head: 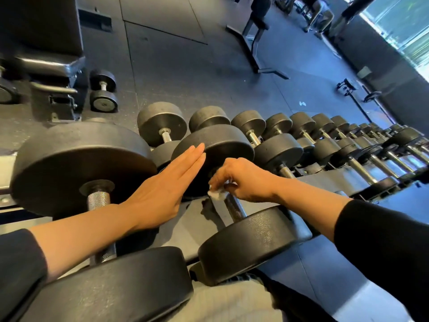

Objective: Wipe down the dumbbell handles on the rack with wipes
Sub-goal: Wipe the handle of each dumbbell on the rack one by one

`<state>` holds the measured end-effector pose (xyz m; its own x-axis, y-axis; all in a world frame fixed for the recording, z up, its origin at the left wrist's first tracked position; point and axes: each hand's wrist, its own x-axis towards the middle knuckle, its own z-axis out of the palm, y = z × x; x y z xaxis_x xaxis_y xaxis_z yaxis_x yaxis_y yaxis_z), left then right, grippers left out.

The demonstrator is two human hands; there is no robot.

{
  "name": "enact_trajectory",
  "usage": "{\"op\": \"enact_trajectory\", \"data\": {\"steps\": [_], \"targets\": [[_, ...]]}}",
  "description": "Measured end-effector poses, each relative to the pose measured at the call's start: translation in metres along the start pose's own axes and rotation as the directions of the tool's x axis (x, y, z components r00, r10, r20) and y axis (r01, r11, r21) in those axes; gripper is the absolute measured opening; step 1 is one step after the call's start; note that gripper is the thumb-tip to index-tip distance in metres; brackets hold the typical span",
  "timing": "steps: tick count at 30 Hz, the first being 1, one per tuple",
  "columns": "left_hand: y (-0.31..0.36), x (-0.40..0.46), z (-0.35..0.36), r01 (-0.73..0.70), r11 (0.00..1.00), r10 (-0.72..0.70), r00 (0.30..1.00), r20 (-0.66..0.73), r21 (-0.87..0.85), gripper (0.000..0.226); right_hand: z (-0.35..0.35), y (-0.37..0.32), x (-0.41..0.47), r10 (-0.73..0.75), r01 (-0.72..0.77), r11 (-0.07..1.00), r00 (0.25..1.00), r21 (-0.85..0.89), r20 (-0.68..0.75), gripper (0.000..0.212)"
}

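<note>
Right hand (243, 180) fingers pinching white wipe (217, 194) on dumbbell handle (235, 209), left hand (162, 189) fingers straight, flat against dumbbell head (222, 145), rack (190, 226)

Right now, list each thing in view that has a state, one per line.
left hand: open, straight fingers against a dumbbell head
right hand: pinching the wipe on a handle
wipe: crumpled, pressed to the handle
handle: racked, being wiped
floor dumbbell: off the rack
</note>
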<state>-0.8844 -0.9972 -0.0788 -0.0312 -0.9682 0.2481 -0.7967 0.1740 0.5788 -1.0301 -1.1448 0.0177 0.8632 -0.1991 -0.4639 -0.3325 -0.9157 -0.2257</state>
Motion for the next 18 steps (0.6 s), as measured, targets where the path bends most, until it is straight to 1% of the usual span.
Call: {"op": "enact_trajectory", "data": {"steps": [1, 2, 4, 6, 7, 9, 10, 12, 14, 16, 17, 18], "targets": [[0.000, 0.000, -0.001, 0.002, 1.000, -0.002, 1.000, 0.002, -0.004, 0.100, 0.002, -0.001, 0.005, -0.028, 0.027, 0.996, 0.999, -0.087, -0.016, 0.029], [0.000, 0.000, -0.001, 0.004, 1.000, -0.004, 1.000, 0.004, -0.005, 0.101, 0.004, -0.001, 0.009, -0.057, 0.056, 0.983, 0.998, -0.177, 0.002, 0.028], [-0.001, -0.001, -0.002, 0.005, 1.000, -0.005, 1.000, 0.006, -0.002, 0.101, 0.006, -0.001, 0.013, -0.083, 0.105, 0.942, 0.993, -0.318, 0.080, 0.028], [-0.002, -0.001, -0.002, 0.000, 1.000, 0.000, 1.000, 0.003, 0.006, 0.100, 0.005, -0.001, 0.012, -0.078, 0.117, 0.932, 0.989, -0.343, 0.126, 0.026], [-0.002, -0.002, -0.001, -0.004, 1.000, 0.004, 1.000, 0.000, 0.014, 0.100, 0.004, -0.001, 0.010, -0.079, 0.121, 0.943, 0.987, -0.311, 0.143, 0.025], [-0.003, -0.002, -0.001, -0.012, 0.999, 0.012, 1.000, -0.007, 0.030, 0.100, 0.002, -0.002, 0.003, -0.097, 0.127, 0.973, 0.983, -0.192, 0.159, 0.023], [-0.004, -0.002, -0.001, -0.016, 0.999, 0.016, 1.000, -0.012, 0.034, 0.100, 0.000, -0.002, -0.001, -0.096, 0.116, 0.987, 0.982, -0.114, 0.161, 0.021], [-0.005, -0.002, -0.001, -0.026, 0.999, 0.027, 0.999, -0.022, 0.036, 0.101, -0.003, -0.001, -0.011, -0.060, 0.048, 0.997, 0.981, 0.068, 0.185, 0.018], [-0.005, -0.003, -0.001, -0.035, 0.999, 0.036, 0.999, -0.028, 0.039, 0.100, -0.007, 0.001, -0.020, -0.021, -0.043, 0.969, 0.966, 0.243, 0.256, 0.015], [-0.006, -0.003, 0.000, -0.039, 0.998, 0.041, 0.999, -0.034, 0.042, 0.099, -0.010, 0.005, -0.026, -0.014, -0.130, 0.915, 0.935, 0.381, 0.354, 0.014], [-0.006, -0.003, 0.000, -0.040, 0.998, 0.042, 0.998, -0.037, 0.042, 0.099, -0.011, 0.006, -0.028, -0.009, -0.160, 0.889, 0.931, 0.429, 0.366, 0.017], [-0.006, -0.003, 0.000, -0.042, 0.998, 0.044, 0.998, -0.040, 0.041, 0.099, -0.010, 0.008, -0.029, 0.017, -0.180, 0.869, 0.942, 0.461, 0.334, 0.018]]}}
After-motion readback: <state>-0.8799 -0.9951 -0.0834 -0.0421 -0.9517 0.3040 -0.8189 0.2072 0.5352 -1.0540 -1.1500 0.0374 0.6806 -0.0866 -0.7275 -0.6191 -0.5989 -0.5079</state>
